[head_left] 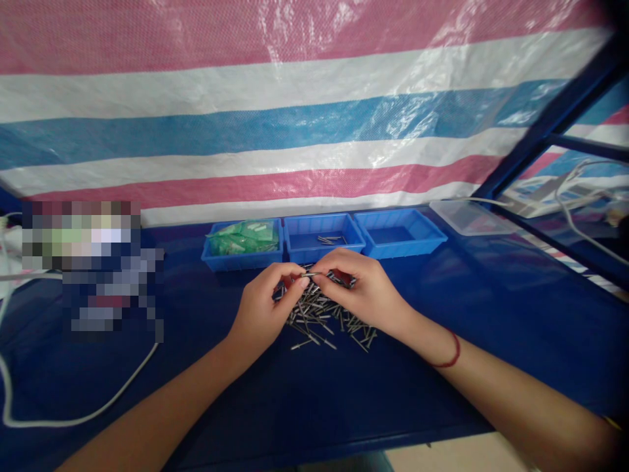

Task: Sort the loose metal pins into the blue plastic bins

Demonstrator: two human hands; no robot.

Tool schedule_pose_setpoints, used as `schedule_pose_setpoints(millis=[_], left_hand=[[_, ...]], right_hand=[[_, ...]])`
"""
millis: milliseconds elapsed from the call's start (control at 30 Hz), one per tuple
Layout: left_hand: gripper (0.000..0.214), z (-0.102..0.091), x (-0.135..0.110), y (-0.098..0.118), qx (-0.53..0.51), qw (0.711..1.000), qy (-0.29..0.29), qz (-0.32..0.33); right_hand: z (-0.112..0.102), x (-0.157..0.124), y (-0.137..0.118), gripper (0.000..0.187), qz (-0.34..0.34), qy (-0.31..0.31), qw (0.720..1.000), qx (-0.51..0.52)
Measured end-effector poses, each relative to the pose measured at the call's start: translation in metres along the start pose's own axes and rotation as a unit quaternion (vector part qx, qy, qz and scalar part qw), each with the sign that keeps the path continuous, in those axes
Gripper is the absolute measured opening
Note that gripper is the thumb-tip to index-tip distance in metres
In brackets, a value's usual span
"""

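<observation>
A heap of small metal pins lies on the dark blue table. Both hands hover over the heap, fingertips meeting. My left hand pinches one end of a single thin pin; my right hand pinches the other end, fingers curled, with more pins seemingly bunched under its palm. A red cord circles my right wrist. Behind the hands stand three blue trays: the left tray holds green packets, the middle tray holds a few pins, the right tray looks bare.
A clear plastic lid lies at the back right. A white cable loops across the left of the table. A striped pink, white and blue tarp hangs behind. A blue frame bar slants at the right.
</observation>
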State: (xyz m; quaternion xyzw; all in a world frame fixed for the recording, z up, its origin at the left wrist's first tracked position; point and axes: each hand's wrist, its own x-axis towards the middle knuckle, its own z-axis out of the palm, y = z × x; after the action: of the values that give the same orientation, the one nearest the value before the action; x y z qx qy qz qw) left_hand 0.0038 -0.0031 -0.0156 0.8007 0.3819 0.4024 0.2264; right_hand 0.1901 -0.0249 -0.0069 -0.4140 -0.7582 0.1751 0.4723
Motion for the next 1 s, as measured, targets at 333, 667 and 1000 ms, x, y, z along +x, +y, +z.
schedule_pose_setpoints(millis=[333,667,1000], left_hand=[[0.021,-0.003,0.002,-0.004,0.032,0.998,-0.05,0.028],[0.019,0.005,0.002,0.004,0.178,0.949,-0.196,0.168],[0.015,0.022,0.005,0.007,0.285,0.915,-0.204,0.2]], right_hand=[[-0.009,0.019,0.043,0.023,0.009,0.068,0.951,-0.301],[-0.011,0.011,0.023,0.019,-0.002,0.068,0.961,-0.269],[-0.008,0.008,0.014,0.017,-0.013,0.042,0.971,-0.235]])
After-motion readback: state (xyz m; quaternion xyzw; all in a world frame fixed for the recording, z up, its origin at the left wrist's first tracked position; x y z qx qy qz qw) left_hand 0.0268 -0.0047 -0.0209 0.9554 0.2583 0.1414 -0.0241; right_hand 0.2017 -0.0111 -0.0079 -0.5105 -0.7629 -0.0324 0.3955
